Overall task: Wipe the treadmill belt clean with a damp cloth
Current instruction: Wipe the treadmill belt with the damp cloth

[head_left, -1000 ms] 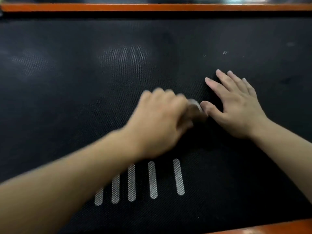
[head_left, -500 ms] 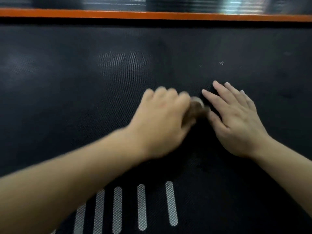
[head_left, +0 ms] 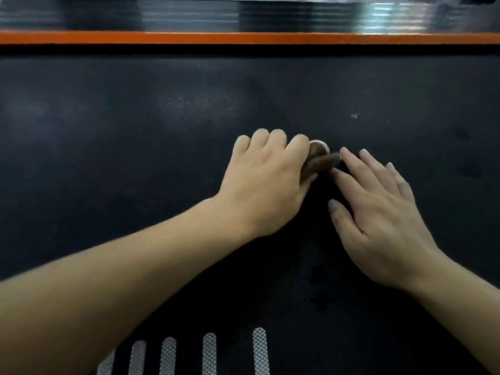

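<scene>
Brown with a white edge, small cloth (head_left: 320, 162) just right of the frame centre, down on the black belt (head_left: 135, 171). Gripped by the left hand (head_left: 267, 182), fingers curled over it, knuckles up, only the right part of the cloth showing past the index finger. Damp or dry, cannot tell.

Just beside it on the right, the right hand (head_left: 378, 220), laid flat on the belt, fingers straight and a little spread, holding nothing. Tip of its index finger touching or almost touching the cloth, not clear which.

On the belt, a pale patch (head_left: 203, 106) above the left hand, a small white speck (head_left: 354, 115) above the right one, some dark spots (head_left: 319, 301) lower down between the two wrists. At the bottom edge of the frame, a row of white stripes (head_left: 209, 353), partly covered by the left arm.

Across the top of the frame, an orange strip (head_left: 243, 37) along the far side of the belt, and behind it a blurred shiny surface (head_left: 392, 14).
</scene>
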A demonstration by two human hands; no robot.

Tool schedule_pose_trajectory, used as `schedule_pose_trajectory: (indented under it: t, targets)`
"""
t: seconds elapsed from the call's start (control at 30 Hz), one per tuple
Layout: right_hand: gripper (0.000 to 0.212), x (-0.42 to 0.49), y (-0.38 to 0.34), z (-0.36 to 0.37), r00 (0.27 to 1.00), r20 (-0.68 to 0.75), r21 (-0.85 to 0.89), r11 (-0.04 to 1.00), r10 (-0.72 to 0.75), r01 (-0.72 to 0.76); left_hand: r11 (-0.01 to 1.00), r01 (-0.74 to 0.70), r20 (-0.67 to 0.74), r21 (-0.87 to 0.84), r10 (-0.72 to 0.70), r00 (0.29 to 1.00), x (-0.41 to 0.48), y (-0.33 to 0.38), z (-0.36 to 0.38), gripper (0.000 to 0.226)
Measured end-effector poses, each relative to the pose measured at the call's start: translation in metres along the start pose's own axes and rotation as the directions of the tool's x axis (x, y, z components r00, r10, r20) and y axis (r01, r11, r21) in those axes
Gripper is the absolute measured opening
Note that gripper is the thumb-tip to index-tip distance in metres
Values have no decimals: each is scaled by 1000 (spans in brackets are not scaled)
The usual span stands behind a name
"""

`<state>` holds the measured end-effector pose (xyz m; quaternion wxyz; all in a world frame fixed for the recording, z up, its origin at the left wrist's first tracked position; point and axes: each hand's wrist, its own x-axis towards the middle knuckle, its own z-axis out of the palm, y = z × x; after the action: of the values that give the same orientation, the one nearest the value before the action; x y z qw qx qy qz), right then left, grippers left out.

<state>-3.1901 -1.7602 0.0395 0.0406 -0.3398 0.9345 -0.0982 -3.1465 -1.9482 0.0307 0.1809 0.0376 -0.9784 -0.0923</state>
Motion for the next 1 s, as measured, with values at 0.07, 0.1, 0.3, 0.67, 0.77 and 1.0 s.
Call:
schedule_pose_trajectory:
  t: [0.07,0.1,0.3,0.67,0.77,1.0]
  targets:
    - [66,-1,0,-1,1000,5,-3,1000,4,-4,998,-18,60,52,15,998,23,-14,0,39]
    - [66,-1,0,-1,1000,8,0,1000,1,-1,989,47,99,142,-61,993,48,-28,1,42]
    - [65,-3,0,0,1000,-10,3,1000,-17,17,868,465,146,172,-489,860,145,-92,10,49]
    - [65,-2,1,1,1000,-4,-22,1000,-16,16,844,459,82,276,-497,864,160,-75,19,52]
    - [66,-3,2,1,1000,0,-22,1000,-20,20,804,524,-10,281,-543,839,172,-77,33,51]
    - [67,-5,3,0,1000,10,-23,999,-28,29,772,588,-1,242,-606,796,181,-87,29,48]
